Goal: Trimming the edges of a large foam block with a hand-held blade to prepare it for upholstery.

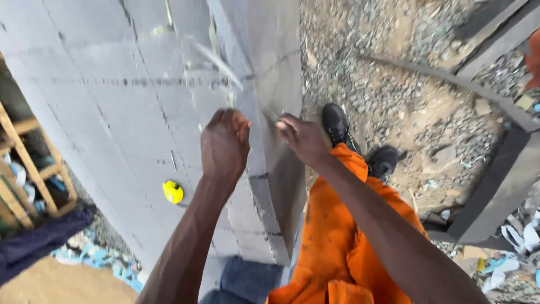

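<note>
I look down on the top of a grey block wall. My left hand is a closed fist over the wall's edge. A thin grey tool, blurred by motion, reaches up and away from it. My right hand is beside it at the wall's corner, pinching a small metal piece against the block; what it is I cannot tell. A yellow tape measure lies on the wall top below my left hand. A nail lies near it.
My orange trousers and black shoes stand on gravel ground right of the wall. Dark beams and scattered rubbish lie at the right. A wooden frame and a blue cloth are at the left.
</note>
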